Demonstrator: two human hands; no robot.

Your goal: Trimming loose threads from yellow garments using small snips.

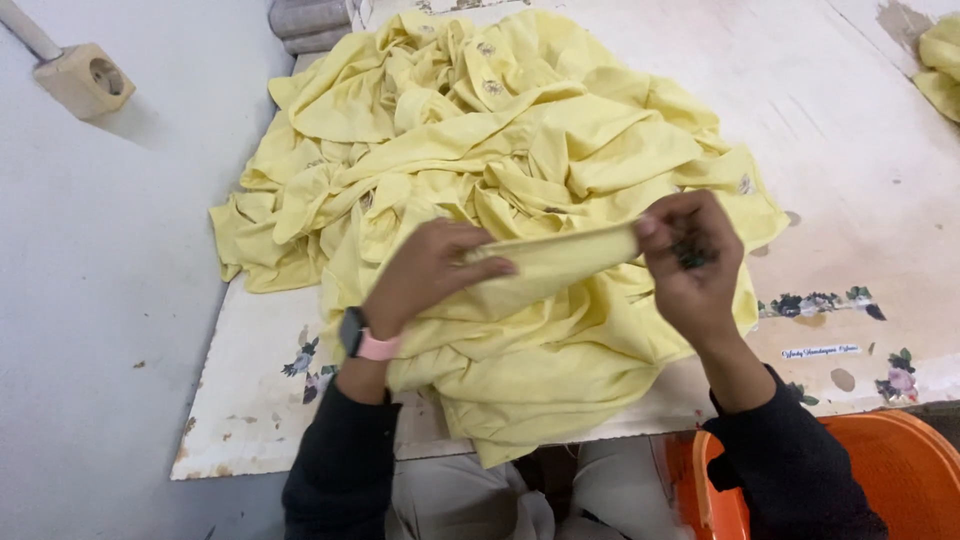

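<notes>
Both hands work at the middle of the frame, over the near edge of a pile [480,150] of pale yellow garments. The left hand [430,270] has its grip closed on one end of a folded yellow strip [560,258] of cloth, fingers laid over the top of it. The right hand [690,260] pinches the other end, its grip closed too, with the thumb and fingertips bunched; a small dark thing shows inside that hand, too hidden to tell what it is. The strip runs taut between the two hands, tilted up slightly toward the right, and it stays joined to the garment that spills down over the worktop's near edge toward the lap.

A watch [362,337] with a pink band sits on the left wrist, above a dark sleeve [340,450].

The pile covers most of the upper middle of the worktop [850,150], a worn white board with small flower stickers [820,303] along its lower right part. Another bit of yellow cloth [940,65] lies at the upper right corner. An orange tub [900,470] stands at the lower right, just beside the right forearm. A wall socket [85,80] sits at the upper left.
</notes>
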